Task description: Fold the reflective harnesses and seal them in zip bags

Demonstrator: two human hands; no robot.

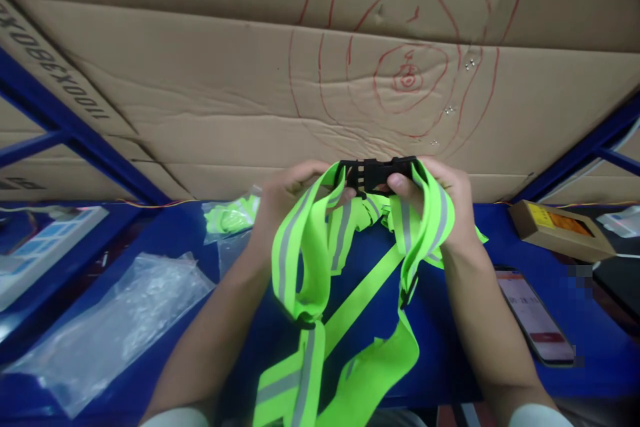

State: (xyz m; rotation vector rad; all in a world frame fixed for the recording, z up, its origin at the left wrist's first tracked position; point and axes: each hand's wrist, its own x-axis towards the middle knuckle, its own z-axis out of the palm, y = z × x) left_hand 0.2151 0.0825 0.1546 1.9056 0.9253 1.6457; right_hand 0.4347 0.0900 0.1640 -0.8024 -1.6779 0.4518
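Observation:
A black plastic side-release buckle (pixel 383 175) joins two ends of a neon green reflective strap (pixel 290 247) with a grey stripe. My left hand (pixel 295 190) is closed around the buckle's left end and the webbing threaded there. On the other end, my right hand (pixel 445 190) grips with its thumb lying against the buckle's front. The two halves look fitted together. Loops of the strap hang from both hands, and its lower part runs down over the table's near edge. More green webbing lies behind it on the table.
Clear plastic bags (pixel 125 320) lie on the blue table (pixel 170 233) at left, one holding green webbing (pixel 233 215). A power strip (pixel 55 247) is at far left. At right are a phone (pixel 535 317) and a small cardboard box (pixel 560 230). Cardboard (pixel 225 93) with red rings stands behind.

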